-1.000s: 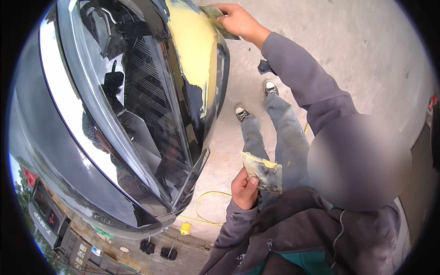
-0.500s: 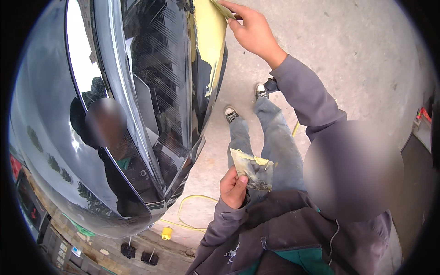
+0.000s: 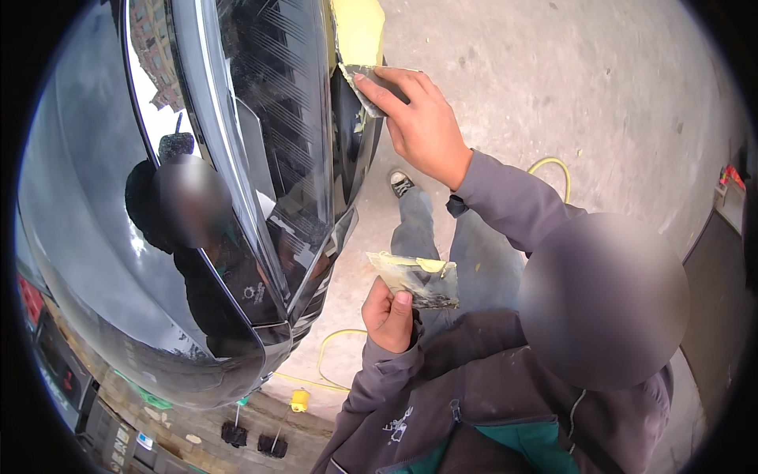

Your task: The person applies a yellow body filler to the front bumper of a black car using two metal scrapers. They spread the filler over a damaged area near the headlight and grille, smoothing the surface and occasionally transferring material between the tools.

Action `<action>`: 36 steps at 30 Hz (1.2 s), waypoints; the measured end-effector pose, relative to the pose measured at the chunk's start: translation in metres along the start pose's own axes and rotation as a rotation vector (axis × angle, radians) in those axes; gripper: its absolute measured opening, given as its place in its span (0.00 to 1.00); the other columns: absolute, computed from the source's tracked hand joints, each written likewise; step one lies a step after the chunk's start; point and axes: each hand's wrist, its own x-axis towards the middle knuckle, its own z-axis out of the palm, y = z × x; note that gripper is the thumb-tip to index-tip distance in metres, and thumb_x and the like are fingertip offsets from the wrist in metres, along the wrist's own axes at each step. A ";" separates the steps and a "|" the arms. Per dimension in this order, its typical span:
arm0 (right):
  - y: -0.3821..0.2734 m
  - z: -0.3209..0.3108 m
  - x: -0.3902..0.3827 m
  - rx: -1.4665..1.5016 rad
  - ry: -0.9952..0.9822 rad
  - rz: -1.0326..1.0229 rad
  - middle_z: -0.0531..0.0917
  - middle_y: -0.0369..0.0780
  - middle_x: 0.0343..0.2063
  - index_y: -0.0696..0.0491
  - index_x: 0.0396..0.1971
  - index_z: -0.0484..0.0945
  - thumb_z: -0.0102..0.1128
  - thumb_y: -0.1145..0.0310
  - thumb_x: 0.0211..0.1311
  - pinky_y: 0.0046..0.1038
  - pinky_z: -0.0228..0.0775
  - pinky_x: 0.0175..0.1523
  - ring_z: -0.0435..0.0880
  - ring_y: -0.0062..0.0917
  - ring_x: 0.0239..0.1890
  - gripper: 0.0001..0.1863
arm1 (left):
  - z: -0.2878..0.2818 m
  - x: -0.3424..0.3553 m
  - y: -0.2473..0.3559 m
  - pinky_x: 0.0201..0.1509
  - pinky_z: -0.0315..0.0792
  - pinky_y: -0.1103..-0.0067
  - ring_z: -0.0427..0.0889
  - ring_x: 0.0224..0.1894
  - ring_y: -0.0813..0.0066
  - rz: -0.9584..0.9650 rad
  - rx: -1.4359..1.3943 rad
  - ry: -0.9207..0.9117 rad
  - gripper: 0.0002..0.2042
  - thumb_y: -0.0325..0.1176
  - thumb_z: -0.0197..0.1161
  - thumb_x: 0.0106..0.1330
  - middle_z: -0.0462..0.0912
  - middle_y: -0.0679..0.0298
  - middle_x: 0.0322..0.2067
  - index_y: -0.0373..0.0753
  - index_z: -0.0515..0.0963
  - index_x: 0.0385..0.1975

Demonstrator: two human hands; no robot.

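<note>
My right hand (image 3: 422,126) has its fingers pressed on a thin flat spreader (image 3: 371,93), which rests on the dark edge of the car's body panel beside the headlight (image 3: 276,118), just below a broad patch of pale yellow filler (image 3: 357,30). My left hand (image 3: 388,316), lower down in front of my legs, grips a squarish metal plate (image 3: 418,284) between thumb and fingers, with a smear of yellow filler along its upper edge. The glossy black bonnet (image 3: 87,189) fills the left, with my reflection in it.
A yellow hose (image 3: 562,166) lies on the concrete floor (image 3: 576,95), also looping by a small yellow object (image 3: 299,401) below the car. Two black objects (image 3: 272,446) lie farther back on paving. A dark panel (image 3: 703,316) with small red items stands at the far right.
My right hand and its spreader have moved down along the panel, from the top of the filler patch to its lower part. My left hand has shifted slightly leftward and up, still holding the plate.
</note>
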 end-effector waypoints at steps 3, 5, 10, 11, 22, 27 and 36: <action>-0.005 -0.020 -0.022 0.073 -0.163 0.011 0.76 0.42 0.42 0.46 0.52 0.72 0.50 0.84 0.46 0.33 0.69 0.48 0.75 0.38 0.44 0.29 | 0.004 0.011 0.010 0.55 0.63 0.75 0.73 0.47 0.68 0.072 0.069 0.005 0.21 0.33 0.56 0.63 0.73 0.53 0.46 0.23 0.64 0.51; -0.005 -0.046 -0.023 0.279 -0.226 0.068 0.78 0.43 0.39 0.50 0.50 0.74 0.48 0.84 0.51 0.31 0.69 0.48 0.77 0.36 0.42 0.25 | 0.011 0.026 0.018 0.56 0.63 0.74 0.73 0.48 0.67 0.108 0.099 0.006 0.23 0.34 0.57 0.63 0.73 0.53 0.47 0.23 0.64 0.52; -0.008 -0.120 -0.020 1.350 -0.395 0.514 0.77 0.38 0.47 0.54 0.54 0.70 0.46 0.82 0.57 0.26 0.67 0.52 0.75 0.24 0.49 0.22 | 0.030 0.075 0.022 0.55 0.63 0.78 0.72 0.48 0.73 0.148 0.067 -0.048 0.20 0.32 0.55 0.65 0.73 0.56 0.47 0.24 0.64 0.52; -0.003 -0.126 -0.021 1.366 -0.423 0.501 0.77 0.38 0.48 0.56 0.54 0.70 0.45 0.81 0.59 0.25 0.67 0.52 0.75 0.22 0.49 0.21 | 0.033 0.082 0.022 0.55 0.63 0.77 0.72 0.48 0.73 0.171 0.082 -0.056 0.19 0.32 0.54 0.65 0.74 0.57 0.47 0.25 0.65 0.51; 0.142 -0.006 0.054 0.812 -0.142 0.370 0.77 0.37 0.49 0.48 0.54 0.71 0.41 0.80 0.62 0.27 0.68 0.55 0.76 0.25 0.49 0.22 | 0.032 0.090 -0.004 0.58 0.63 0.75 0.73 0.50 0.68 0.139 0.100 0.059 0.22 0.30 0.55 0.64 0.72 0.54 0.49 0.24 0.63 0.54; 0.144 0.041 0.146 0.737 0.060 -0.048 0.80 0.46 0.39 0.51 0.48 0.75 0.45 0.79 0.56 0.29 0.69 0.48 0.78 0.33 0.41 0.20 | 0.032 0.082 -0.015 0.56 0.64 0.74 0.73 0.49 0.68 0.079 0.154 0.179 0.22 0.33 0.57 0.63 0.74 0.54 0.47 0.24 0.64 0.52; 0.114 0.056 0.135 0.657 0.161 -0.066 0.78 0.47 0.38 0.54 0.47 0.75 0.47 0.80 0.51 0.33 0.68 0.48 0.76 0.39 0.42 0.21 | 0.042 0.081 -0.022 0.49 0.67 0.76 0.75 0.42 0.70 0.122 0.161 0.320 0.21 0.35 0.57 0.63 0.75 0.55 0.42 0.25 0.66 0.50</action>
